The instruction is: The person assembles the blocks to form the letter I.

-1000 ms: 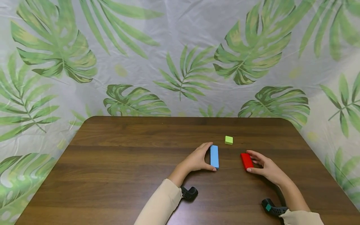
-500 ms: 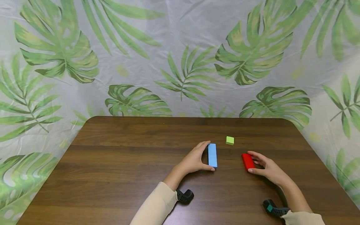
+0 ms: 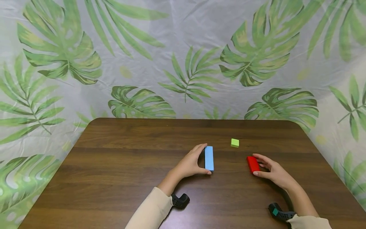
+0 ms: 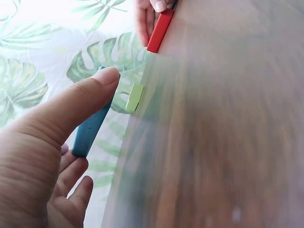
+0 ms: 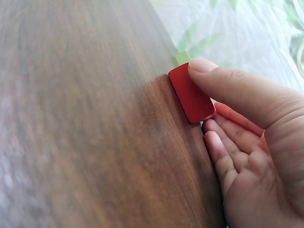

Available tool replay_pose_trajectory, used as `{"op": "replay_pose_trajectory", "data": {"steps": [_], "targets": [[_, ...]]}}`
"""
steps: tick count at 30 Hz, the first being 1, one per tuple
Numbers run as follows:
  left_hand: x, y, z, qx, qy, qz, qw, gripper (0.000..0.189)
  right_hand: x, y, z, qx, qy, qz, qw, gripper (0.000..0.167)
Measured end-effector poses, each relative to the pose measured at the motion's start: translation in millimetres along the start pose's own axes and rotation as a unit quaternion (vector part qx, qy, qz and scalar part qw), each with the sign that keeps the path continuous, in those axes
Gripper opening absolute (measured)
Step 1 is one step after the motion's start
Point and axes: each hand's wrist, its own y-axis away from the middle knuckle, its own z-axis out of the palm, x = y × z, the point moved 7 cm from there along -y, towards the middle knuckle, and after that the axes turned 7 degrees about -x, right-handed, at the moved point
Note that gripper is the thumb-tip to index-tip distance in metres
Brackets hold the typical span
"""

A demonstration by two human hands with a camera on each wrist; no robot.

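My left hand [image 3: 187, 163] pinches a long blue block [image 3: 209, 158] by its two ends, thumb at the near end and fingers at the far end. In the left wrist view the blue block [image 4: 92, 123] shows between the thumb and fingers. To the right, my right hand [image 3: 274, 171] holds a shorter red block [image 3: 253, 164] the same way. The right wrist view has the thumb on one end of the red block [image 5: 191, 94], its long edge down at the wood. Beyond and between both hands sits a small light-green block [image 3: 234, 142].
All of this is over a dark brown wooden table [image 3: 114, 178] with rounded far corners. Behind it hangs a pale cloth [image 3: 194, 25] printed with green leaves. Each wrist wears a black strap-mounted device [image 3: 181, 201].
My left hand has moved left with the blue block, widening the space to the red block and the green block. The right hand and the red block have stayed in place.
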Motion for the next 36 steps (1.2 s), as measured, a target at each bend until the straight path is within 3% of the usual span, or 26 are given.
{"op": "replay_pose_trajectory", "data": {"steps": [10,20,30,36], "targets": [[-8.7,12.8,-7.3,0.003,-0.009,-0.008,0.9999,0.101,-0.6,0.1,-0.2,0.005,-0.001,-0.016,0.9999,0.065],[-18.1,23.8,-12.0,-0.004,-0.01,-0.023,0.9997,0.101,-0.8,0.7,0.3,0.001,0.01,-0.006,0.9999,0.065],[-31.9,27.7,-12.0,-0.026,-0.001,-0.048,0.9985,0.101,-3.1,3.3,1.5,-0.009,-0.006,0.01,0.9999,0.066],[-34.6,28.2,-12.1,-0.029,-0.003,-0.049,0.9984,0.1,-4.3,2.3,0.8,-0.006,-0.003,0.004,1.0,0.066]]}}
